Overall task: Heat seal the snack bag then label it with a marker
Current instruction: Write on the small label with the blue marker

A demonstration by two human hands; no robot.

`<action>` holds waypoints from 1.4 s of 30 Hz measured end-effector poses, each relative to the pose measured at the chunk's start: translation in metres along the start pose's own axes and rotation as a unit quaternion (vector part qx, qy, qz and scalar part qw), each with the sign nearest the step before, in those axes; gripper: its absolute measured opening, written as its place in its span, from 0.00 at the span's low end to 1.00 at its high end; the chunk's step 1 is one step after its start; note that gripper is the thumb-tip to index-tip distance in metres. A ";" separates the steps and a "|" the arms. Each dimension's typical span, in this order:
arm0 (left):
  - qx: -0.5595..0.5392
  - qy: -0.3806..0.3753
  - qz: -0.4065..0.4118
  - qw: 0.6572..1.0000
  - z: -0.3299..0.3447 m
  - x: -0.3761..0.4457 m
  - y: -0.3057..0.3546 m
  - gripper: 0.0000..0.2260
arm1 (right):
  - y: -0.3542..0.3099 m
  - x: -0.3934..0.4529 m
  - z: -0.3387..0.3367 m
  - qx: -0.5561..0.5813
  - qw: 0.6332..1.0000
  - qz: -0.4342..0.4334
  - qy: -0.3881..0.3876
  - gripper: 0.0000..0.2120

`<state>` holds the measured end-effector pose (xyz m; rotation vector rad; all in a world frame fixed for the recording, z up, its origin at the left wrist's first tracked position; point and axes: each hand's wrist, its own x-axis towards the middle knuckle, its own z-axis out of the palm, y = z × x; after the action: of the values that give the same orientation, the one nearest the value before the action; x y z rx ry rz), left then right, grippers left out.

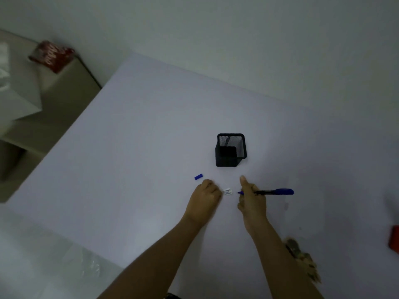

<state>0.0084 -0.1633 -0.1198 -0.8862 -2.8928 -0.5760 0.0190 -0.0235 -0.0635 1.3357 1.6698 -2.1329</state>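
A: From the head view, what were we holding?

B: Our right hand gripped the uncapped blue marker, tip pointing at a small white label lying on the table. Our left hand had its fingers curled, pinning the label's edge. The cap lay just beside that hand.

A: And the snack bag?

B: The red bag sat well apart, on a beige ledge beyond the table's far left corner.

A: How would things handle?

B: We judged the label light, thin and apt to slide, so best held flat at its edge; the bag looked crinkly and soft. The black mesh pen cup was square and stiff.
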 end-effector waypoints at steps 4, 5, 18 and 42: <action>-0.010 0.041 -0.013 0.999 -0.008 0.004 -0.006 0.03 | -0.014 0.000 0.007 -0.025 0.998 0.003 -0.059 0.08; -0.024 0.061 -0.034 0.997 -0.012 0.005 -0.008 0.03 | -0.017 0.000 0.009 -0.010 0.997 0.011 -0.073 0.06; -0.046 -0.024 -0.241 0.969 -0.031 0.010 -0.058 0.07 | -0.034 -0.024 0.031 -0.050 0.982 0.033 -0.177 0.08; -0.258 0.245 -0.051 0.933 -0.310 0.051 0.012 0.05 | -0.195 -0.182 0.085 0.042 0.943 -0.201 -0.260 0.04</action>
<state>-0.0429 -0.2415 0.1802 -0.5179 -2.3654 -1.3836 -0.0302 -0.0919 0.2032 0.3818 1.7280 -2.4978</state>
